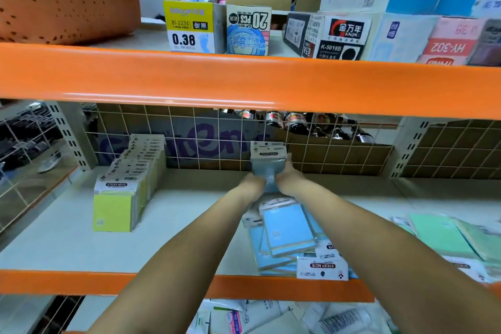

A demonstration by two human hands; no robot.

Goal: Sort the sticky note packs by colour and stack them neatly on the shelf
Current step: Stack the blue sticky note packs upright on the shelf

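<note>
Two bare forearms are seen reaching in from the near edge, over the orange front rail [67,280] of the shelf [67,236]. An upright stack of blue sticky note packs [267,163] is held at the back of the shelf, close to the wire grid [189,144]. The stack is gripped from the left by the left hand [253,183] and from the right by the right hand [288,176], fingers curled round its sides. Just below the hands, a loose pile of blue packs [287,233] is lying flat near the rail. A standing row of yellow packs [122,198] is placed well apart on the left. Green packs [439,233] are scattered flat on the right.
</note>
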